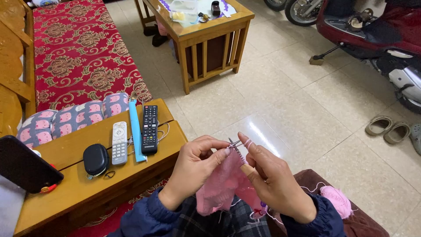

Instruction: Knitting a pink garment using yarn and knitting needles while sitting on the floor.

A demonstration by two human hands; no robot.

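Observation:
My left hand (193,169) and my right hand (272,177) both grip thin metal knitting needles (235,144) whose tips cross just above a piece of pink knitting (221,184). The knitting hangs down from the needles over my lap. Pink yarn is looped over my right forefinger. A pink yarn ball (337,199) rests on a dark brown cushion (364,221) to my right, with a strand running towards the work. Dark blue sleeves cover both wrists.
A wooden side table (66,193) at my left carries a black remote (149,128), a white remote (119,142), a blue strip, a black pouch (95,159) and a dark phone (26,164). Beyond are a red patterned bench, a wooden coffee table (206,33), a red scooter (377,30) and sandals (388,129).

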